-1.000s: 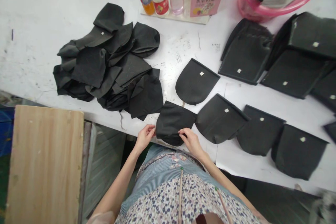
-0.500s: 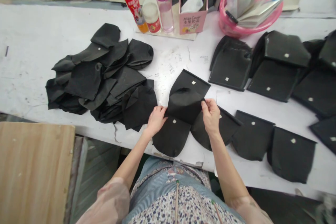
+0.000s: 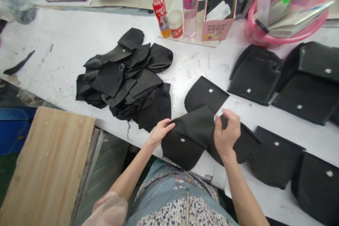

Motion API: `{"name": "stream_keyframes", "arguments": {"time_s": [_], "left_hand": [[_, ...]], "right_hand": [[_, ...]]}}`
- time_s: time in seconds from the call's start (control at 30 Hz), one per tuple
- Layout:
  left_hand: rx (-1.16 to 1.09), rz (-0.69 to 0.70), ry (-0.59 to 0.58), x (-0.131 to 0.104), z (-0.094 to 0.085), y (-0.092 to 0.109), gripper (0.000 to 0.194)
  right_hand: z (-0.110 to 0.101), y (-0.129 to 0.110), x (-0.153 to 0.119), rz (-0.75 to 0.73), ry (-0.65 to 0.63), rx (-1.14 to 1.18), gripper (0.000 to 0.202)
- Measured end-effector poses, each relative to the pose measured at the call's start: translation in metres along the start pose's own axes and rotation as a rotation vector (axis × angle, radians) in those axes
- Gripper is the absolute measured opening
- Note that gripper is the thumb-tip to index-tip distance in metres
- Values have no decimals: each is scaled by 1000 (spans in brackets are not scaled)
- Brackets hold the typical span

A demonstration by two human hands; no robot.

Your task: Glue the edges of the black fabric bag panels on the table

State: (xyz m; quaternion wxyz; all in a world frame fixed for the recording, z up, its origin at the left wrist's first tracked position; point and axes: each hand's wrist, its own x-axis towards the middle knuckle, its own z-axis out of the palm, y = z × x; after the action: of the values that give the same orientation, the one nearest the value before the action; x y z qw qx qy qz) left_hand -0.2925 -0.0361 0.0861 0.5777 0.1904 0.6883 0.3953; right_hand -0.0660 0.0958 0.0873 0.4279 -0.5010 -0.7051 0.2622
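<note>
My left hand (image 3: 161, 130) pinches the upper left corner of a black fabric piece (image 3: 197, 123), which is raised and slants to the right. Beneath it lies another black piece (image 3: 182, 152) with a small white tag. Just past the held piece's right end is my right hand (image 3: 228, 132), fingers curled and thumb apart from them. A small whitish patch shows by the thumb tip; I cannot make it out. Behind the held piece lies a tagged black piece (image 3: 203, 93) with a straight top edge and rounded bottom. Under my right hand another black piece (image 3: 246, 143) is partly hidden.
A loose heap of black pieces (image 3: 127, 77) lies left. More tagged pieces (image 3: 277, 157) overlap along the right, with thicker stacks (image 3: 255, 74) behind. At the back stand a red-capped bottle (image 3: 160, 12), jar (image 3: 175, 24), pink-lidded bottle (image 3: 190, 10), pink box (image 3: 218, 30) and pink basin (image 3: 286, 35).
My right hand has come off the black piece's right corner and moved slightly right. My left hand now lifts the left corner, and the piece has come towards me. The view has shifted left.
</note>
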Motion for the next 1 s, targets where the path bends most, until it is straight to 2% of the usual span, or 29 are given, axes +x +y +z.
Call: {"name": "stream_keyframes", "arguments": {"time_s": [0.07,0.1,0.13,0.23,0.3,0.4,0.47,0.53,0.6,0.63,0.7,0.77,0.83,0.9,1.0], "left_hand": [[-82,-22,49,-10,4,3,48],[-122,-35,71,-14,6,4,48],[-163,-50,95,-18,8,5,49],[-257,-86,160,-29,11,5,54],[-248,-55,184,-38,7,6,57],[-41,191,161,-52,-9,11,65],[154,339,53,-58,-21,16,70],[245,282,-87,-58,-27,16,66],[261,129,-123,-51,-26,7,51],[280,77,-79,-44,-24,-1,41],[434,97,55,-29,-17,-21,19],[548,121,159,-15,-15,-37,12],[643,149,265,-6,-20,-45,16],[730,194,348,-1,-30,-44,21],[1070,298,341,6,-45,-35,36]], "right_hand": [[-3,-24,-24,-299,-335,36,23],[-2,-33,-37,-379,-476,26,25],[-1,-39,-49,-390,-580,-1,25],[2,-44,-70,-266,-737,-78,26],[-1,-44,-70,-147,-853,-27,22],[-16,-51,-51,-6,-1110,220,15],[-24,-56,-36,62,-1223,354,12],[-23,-53,-24,120,-1257,396,15],[-12,-39,-19,144,-1207,296,17],[-3,-29,-20,134,-1145,186,15],[18,-6,-25,128,-1017,-79,8],[36,12,-33,132,-951,-204,10],[47,21,-42,112,-914,-283,17],[52,21,-48,74,-891,-348,22],[53,15,-53,13,-867,-434,28]]}}
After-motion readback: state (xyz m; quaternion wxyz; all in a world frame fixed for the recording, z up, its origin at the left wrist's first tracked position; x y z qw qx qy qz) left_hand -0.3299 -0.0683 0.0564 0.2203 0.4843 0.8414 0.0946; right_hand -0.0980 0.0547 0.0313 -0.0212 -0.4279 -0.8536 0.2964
